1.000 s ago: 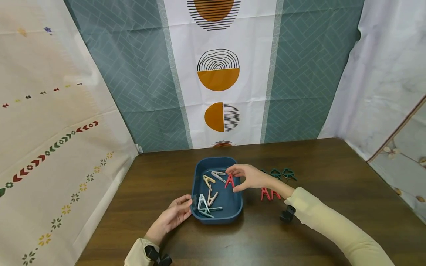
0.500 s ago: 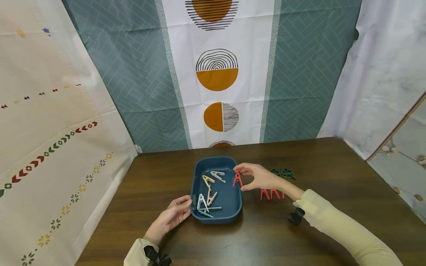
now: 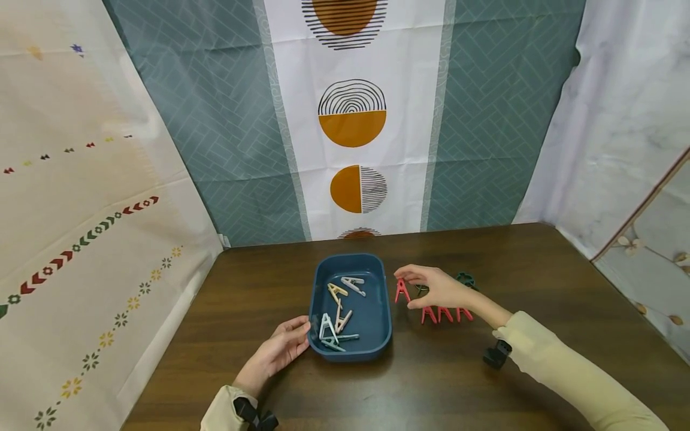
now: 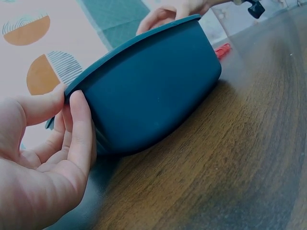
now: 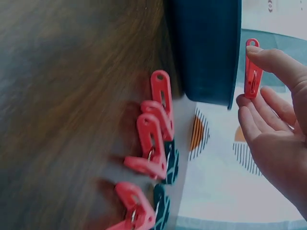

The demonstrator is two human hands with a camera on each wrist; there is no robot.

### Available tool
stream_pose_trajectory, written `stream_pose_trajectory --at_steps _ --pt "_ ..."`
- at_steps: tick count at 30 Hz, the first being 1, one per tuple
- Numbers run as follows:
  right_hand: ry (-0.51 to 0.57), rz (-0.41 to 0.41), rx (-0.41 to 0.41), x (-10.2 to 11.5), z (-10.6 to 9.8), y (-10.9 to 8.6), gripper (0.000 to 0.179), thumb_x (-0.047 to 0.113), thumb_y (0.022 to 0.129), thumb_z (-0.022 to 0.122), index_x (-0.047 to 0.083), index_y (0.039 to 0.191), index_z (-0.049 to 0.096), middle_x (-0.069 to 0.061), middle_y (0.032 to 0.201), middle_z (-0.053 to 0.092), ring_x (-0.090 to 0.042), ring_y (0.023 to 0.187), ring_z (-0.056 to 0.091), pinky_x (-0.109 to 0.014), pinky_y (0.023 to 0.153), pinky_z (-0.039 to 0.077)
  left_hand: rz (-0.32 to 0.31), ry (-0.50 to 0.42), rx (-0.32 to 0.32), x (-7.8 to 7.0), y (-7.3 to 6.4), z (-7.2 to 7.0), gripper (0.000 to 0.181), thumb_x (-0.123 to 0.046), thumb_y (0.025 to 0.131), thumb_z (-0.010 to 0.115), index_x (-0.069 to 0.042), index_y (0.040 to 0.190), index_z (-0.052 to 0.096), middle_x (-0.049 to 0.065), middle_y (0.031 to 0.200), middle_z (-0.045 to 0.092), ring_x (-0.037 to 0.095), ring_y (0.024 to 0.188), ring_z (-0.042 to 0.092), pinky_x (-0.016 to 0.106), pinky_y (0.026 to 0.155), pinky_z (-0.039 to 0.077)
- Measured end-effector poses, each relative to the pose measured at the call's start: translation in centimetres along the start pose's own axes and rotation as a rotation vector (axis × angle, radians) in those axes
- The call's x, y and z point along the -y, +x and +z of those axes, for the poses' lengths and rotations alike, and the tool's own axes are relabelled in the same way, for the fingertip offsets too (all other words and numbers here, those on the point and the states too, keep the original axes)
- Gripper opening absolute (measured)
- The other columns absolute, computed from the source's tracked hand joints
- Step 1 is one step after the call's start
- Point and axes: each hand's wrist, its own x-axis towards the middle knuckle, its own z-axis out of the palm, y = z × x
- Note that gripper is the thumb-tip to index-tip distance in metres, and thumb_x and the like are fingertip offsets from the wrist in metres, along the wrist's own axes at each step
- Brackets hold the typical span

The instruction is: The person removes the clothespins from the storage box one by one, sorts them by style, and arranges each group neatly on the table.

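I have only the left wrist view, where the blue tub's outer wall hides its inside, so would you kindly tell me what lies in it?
Observer: Several clothespins lie in the blue tub, among them a yellow clothespin and a white clothespin.

Operator: Thank you; I glimpse the right hand past the rim, but what is it holding?

Observer: The right wrist view shows it pinching a red clothespin between thumb and fingers.
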Motion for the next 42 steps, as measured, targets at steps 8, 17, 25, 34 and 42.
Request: stream_pose_trajectory --at_steps 8,17,25,34,42 --pt "-0.003 -0.022 -0.027 -1.3 -0.9 -1.8 0.067 0.022 0.075 0.075 0.011 0.132 0.041 -0.006 0.131 0.05 -0.025 0.119 0.051 -0.04 0.098 0.042 -0.005 0.013 -0.022 -0.2 0.0 0.1 0.017 -0.008 0.096 0.043 -0.007 0.112 0.043 -0.003 0.09 0.06 0.005 0.079 0.06 0.017 0.075 0.052" --pt "0.044 -0.029 -0.015 -2.7 -1.6 -3.7 0.067 0.006 0.076 0.072 0.001 0.134 0.037 -0.02 0.133 0.046 -0.033 0.12 0.047 -0.05 0.096 0.04 -0.022 0.0 -0.033 0.0 -0.2 0.2 0.018 -0.009 0.095 0.045 -0.007 0.113 0.043 -0.002 0.09 0.059 0.006 0.078 0.059 0.018 0.075 0.052" --pt "0.028 0.011 -0.004 -3.6 -2.4 -5.1 0.068 0.008 0.076 0.073 0.005 0.134 0.037 -0.02 0.134 0.044 -0.033 0.121 0.046 -0.047 0.097 0.04 -0.01 0.004 0.037 0.0 -0.2 -0.2 0.017 -0.01 0.097 0.042 -0.009 0.113 0.045 -0.004 0.092 0.06 0.005 0.082 0.06 0.017 0.078 0.051" --pt "0.029 0.039 -0.004 -4.4 -3.5 -6.8 0.069 0.007 0.076 0.072 0.001 0.134 0.036 -0.022 0.134 0.043 -0.036 0.122 0.045 -0.048 0.095 0.04 -0.028 0.003 0.013 -0.3 0.0 -0.2 0.017 -0.008 0.096 0.041 -0.007 0.113 0.044 -0.003 0.091 0.061 0.006 0.08 0.061 0.018 0.077 0.052" --pt "0.029 0.055 0.0 -5.1 -4.3 -8.0 0.07 0.01 0.076 0.072 -0.001 0.134 0.034 -0.024 0.133 0.043 -0.037 0.121 0.044 -0.05 0.096 0.038 -0.031 -0.002 0.018 -0.3 0.1 -0.2 0.017 -0.008 0.097 0.041 -0.006 0.114 0.044 -0.002 0.091 0.061 0.006 0.082 0.06 0.018 0.077 0.052"
